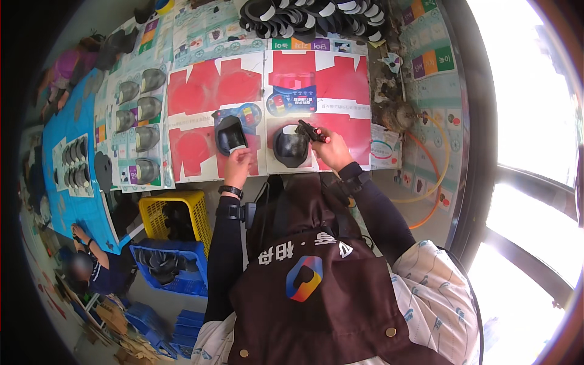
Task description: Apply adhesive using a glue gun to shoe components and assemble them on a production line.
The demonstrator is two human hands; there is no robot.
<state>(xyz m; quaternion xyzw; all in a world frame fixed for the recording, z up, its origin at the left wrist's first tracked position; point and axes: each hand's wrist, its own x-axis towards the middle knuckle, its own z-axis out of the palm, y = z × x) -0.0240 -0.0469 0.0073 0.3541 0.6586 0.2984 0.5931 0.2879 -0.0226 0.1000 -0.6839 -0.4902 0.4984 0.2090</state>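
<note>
Near the front edge of the table, my left hand point(238, 165) is closed, its fingertips pinching the pale near end of a black cupped moulded piece point(230, 132). The piece is tilted with its hollow side showing. My right hand point(334, 150) is wrapped round a small black spray gun point(312, 131) with red parts. Its nozzle points left, over the pale patch of a second black cupped piece point(291, 148). This second piece lies on the red-and-white printed sheet point(350, 143), just left of the gun.
Several similar black pieces point(148, 139) lie in rows at the left; more are heaped point(310, 17) at the far edge. A yellow crate point(204, 213) and blue crate point(194, 274) stand below left. Orange and yellow hoses point(437, 188) hang right. A co-worker point(100, 264) is at the blue table point(67, 207).
</note>
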